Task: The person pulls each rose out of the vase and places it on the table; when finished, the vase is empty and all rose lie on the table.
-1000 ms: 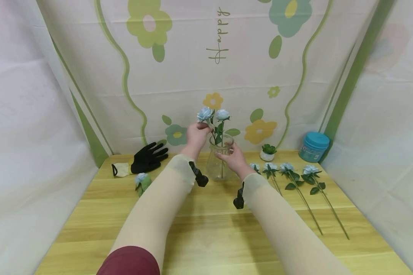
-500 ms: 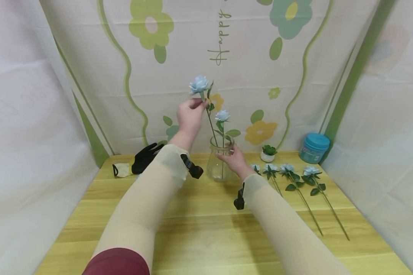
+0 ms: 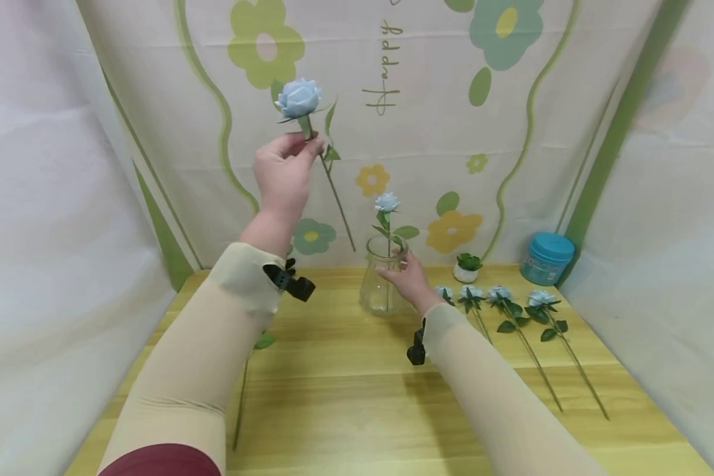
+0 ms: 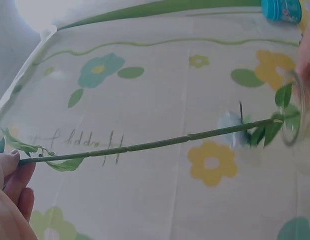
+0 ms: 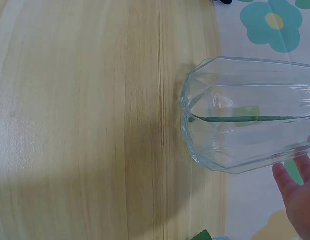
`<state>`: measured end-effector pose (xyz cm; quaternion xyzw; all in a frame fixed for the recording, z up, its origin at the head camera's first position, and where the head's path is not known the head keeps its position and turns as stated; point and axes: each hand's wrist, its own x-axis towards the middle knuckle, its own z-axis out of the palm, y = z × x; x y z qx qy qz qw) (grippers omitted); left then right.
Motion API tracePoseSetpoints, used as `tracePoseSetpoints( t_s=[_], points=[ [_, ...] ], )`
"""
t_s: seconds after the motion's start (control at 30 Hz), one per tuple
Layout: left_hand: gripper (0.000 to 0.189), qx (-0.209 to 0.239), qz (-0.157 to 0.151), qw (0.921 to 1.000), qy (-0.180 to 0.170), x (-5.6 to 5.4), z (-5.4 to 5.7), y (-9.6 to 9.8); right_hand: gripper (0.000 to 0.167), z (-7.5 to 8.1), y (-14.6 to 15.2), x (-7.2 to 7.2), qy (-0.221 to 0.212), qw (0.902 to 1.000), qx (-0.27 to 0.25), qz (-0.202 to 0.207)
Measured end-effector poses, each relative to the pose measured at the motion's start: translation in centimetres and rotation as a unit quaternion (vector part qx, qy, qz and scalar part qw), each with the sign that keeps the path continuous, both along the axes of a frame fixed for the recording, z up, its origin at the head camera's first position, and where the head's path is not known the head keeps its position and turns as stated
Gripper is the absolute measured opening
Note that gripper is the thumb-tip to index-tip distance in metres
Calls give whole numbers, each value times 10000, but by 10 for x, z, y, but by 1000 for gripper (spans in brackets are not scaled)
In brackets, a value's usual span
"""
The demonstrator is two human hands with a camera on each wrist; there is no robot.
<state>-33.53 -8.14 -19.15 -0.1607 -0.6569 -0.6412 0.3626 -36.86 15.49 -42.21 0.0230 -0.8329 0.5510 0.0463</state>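
Observation:
High at the left of the head view, my left hand (image 3: pixel 282 173) pinches a light blue rose (image 3: pixel 299 99) by its stem just under the bloom. Its stem slants down to the right, and the lower end hangs in the air outside the vase. In the left wrist view the green stem (image 4: pixel 157 145) runs across from the fingertips. My right hand (image 3: pixel 412 281) grips the clear glass vase (image 3: pixel 371 291) near its neck from the right. A second blue rose (image 3: pixel 387 202) stands in the vase; its stem end reaches the bottom in the right wrist view.
Several blue roses (image 3: pixel 500 294) lie on the wooden table (image 3: pixel 345 410) at the right. Behind them are a small potted succulent (image 3: pixel 467 266) and a blue-lidded tub (image 3: pixel 547 258). Another stem (image 3: pixel 241 403) lies partly under the left arm. A floral cloth (image 3: pixel 416 145) hangs behind.
My left hand has lifted its rose up and to the left, drawing the stem out of the vase. The right hand stays on the vase. The left arm now covers the black glove.

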Motion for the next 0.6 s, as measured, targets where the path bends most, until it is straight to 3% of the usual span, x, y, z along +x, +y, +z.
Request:
tracePoseSetpoints(
  t_s=[0.1,0.2,0.37,0.47,0.6],
  points=[
    [18,95,17,9995,-317,8,-7,-16,74,1,1,1,44,10000,66,14],
    [19,144,5,9963,-842,12,-23,-33,75,1,1,1,18,9999,95,50],
    [22,-552,185,9819,-1801,13,-64,-54,75,2,0,0,36,9999,96,68],
    [23,-1336,236,9596,-2464,15,-97,-59,76,1,0,1,82,9999,91,62],
    [21,-2480,282,9145,-3184,20,-144,-60,77,0,1,0,92,9999,72,57]
  ],
)
